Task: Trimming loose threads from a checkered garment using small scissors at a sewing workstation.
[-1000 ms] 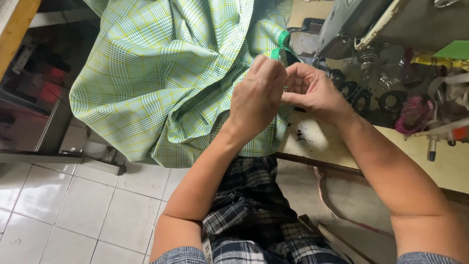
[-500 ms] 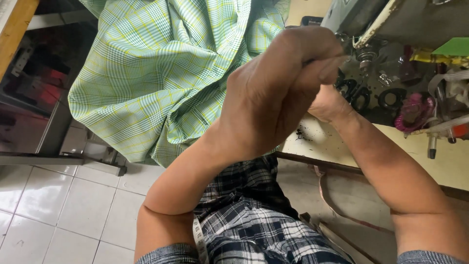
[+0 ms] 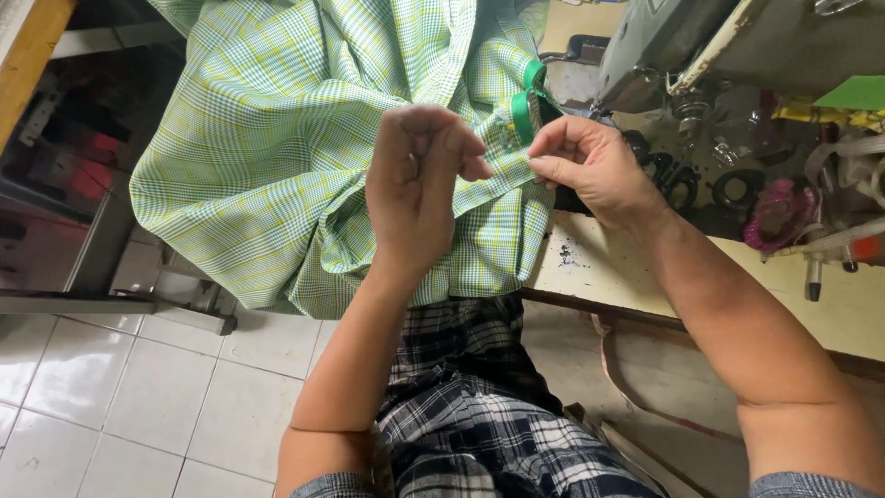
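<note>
The right hand [image 3: 590, 166] pinched a narrow edge of the green plaid fabric [image 3: 304, 157], its fingers [image 3: 553, 168] closed on the strip just beside a green band or tape [image 3: 524, 103] at the cloth's upper fold. The left hand [image 3: 419, 180] was raised in front of the cloth with its fingers [image 3: 433, 129] bunched narrowly together; whether they gripped a thread, a pin or nothing could not be told. The bulk of the fabric lay heaped partly on the desk [image 3: 830, 304] and partly hanging over its front edge toward the tiled floor [image 3: 138, 397], above the person's lap. The sewing machine [image 3: 664, 46] stood just beyond the right hand, with dark rings and small parts [image 3: 728, 184] scattered near it. In judgement, the main risk was the unsupported weight of the hanging cloth dragging the pinched edge out of the right fingers, since only a small strip was held. A second risk was the loose folds catching on the clutter by the machine. The hem could also trail to the floor and soil. Any fine item in the left fingers could drop unseen into the folds.
</note>
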